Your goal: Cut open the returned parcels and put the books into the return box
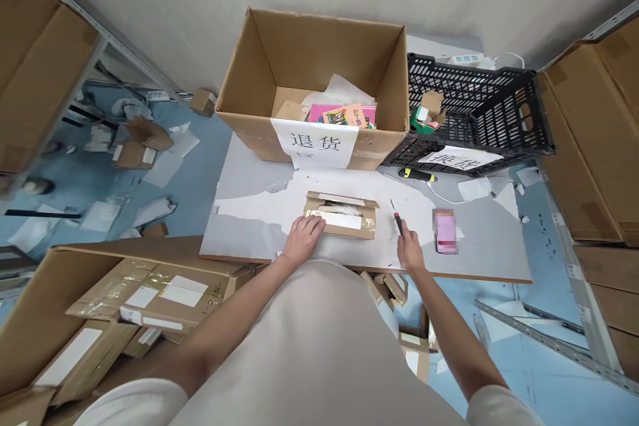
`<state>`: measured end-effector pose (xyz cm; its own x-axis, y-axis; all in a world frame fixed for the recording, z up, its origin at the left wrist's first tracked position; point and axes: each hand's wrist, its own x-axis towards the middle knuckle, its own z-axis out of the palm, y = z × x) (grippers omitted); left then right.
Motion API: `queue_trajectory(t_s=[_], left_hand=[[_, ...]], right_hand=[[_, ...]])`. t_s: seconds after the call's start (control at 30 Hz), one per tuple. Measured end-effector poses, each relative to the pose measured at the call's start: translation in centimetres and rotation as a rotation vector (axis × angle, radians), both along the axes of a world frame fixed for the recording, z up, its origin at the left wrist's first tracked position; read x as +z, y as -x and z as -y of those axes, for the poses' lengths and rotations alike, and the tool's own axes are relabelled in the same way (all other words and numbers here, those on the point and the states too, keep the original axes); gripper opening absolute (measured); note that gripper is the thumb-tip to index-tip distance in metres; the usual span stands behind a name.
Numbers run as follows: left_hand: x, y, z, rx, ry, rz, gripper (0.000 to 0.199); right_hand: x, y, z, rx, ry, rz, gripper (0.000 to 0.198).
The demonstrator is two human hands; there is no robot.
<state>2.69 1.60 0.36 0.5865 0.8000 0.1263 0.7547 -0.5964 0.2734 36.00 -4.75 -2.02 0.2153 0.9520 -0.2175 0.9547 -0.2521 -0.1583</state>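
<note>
Pale shirt (319,339), white-labelled box (344,220), larger carton (379,144) with “退货” sign (316,153) beyond.

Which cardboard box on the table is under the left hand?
The small, taped, partly opened box: the left hand rests on its left end. The large, wide-open box behind it has no hand on it.

Part-open taped brown carton (344,219) near a red-black tool (398,219), probably a cutter

Grey table (486,246) | on it: small cardboard box (344,229), large carton (374,145), black crate (543,123), phone (445,231), black-yellow tool (417,175)
</note>
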Motion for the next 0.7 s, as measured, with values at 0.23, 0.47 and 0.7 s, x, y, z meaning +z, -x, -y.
queue_trajectory(t_s=[0.23,0.47,0.7], left_hand=[[2.0,-1.1,-1.2,0.044,0.064,-0.065,0.058],[3.1,-1.5,-2.7,0.006,0.08,-0.076,0.058],[2.3,-1.1,-3.0,-0.091,0.128,-0.084,0.042]], right_hand=[[-3.2,3.5,-1.0,-0.008,0.207,0.149,0.055],[4.6,3.4,-3.7,0.145,-0.18,-0.144,0.048],[9.2,8.3,-6.3,0.694,0.14,-0.111,0.053]])
